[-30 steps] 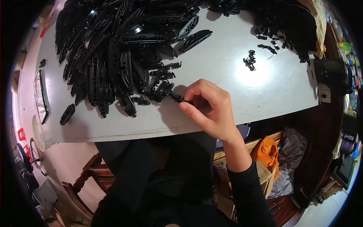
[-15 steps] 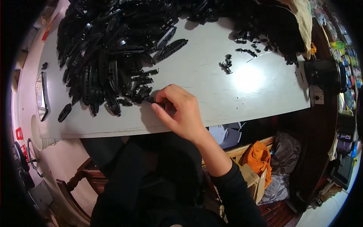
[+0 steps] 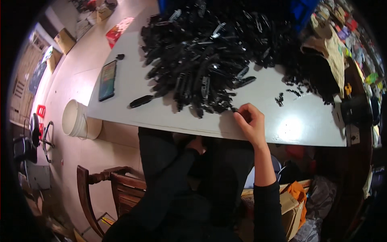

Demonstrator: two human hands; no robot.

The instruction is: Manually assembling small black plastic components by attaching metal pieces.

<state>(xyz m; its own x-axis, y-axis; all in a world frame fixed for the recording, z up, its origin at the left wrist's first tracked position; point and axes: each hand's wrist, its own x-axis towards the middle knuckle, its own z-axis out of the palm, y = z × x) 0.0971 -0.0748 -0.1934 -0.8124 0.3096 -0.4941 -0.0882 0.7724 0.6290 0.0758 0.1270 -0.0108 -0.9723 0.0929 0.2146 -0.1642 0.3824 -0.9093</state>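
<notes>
My right hand (image 3: 252, 122) rests at the near side of the white table (image 3: 169, 119), its fingers curled in a pinch. A small black plastic piece (image 3: 235, 109) shows at its fingertips, beside the lower edge of a big heap of long black plastic parts (image 3: 193, 60). Down in my lap, below the table edge, my left hand (image 3: 196, 145) lies in shadow, and its fingers cannot be made out. Small black clips (image 3: 279, 99) lie apart on the table to the right, near more loose small pieces (image 3: 297, 92).
At the table's left stand out a phone (image 3: 107, 82) and one separate black part (image 3: 141, 101). A white bucket (image 3: 72, 119) is on the floor beside a wooden chair (image 3: 121, 183). A paper sack (image 3: 328, 52) with black contents sits at the right; blue crate walls (image 3: 308, 14) rise behind the heap.
My view has swung left, so the table and heap appear farther right, and the phone's screen and bucket show more fully. My left hand has come into view; my right hand stays by the heap.
</notes>
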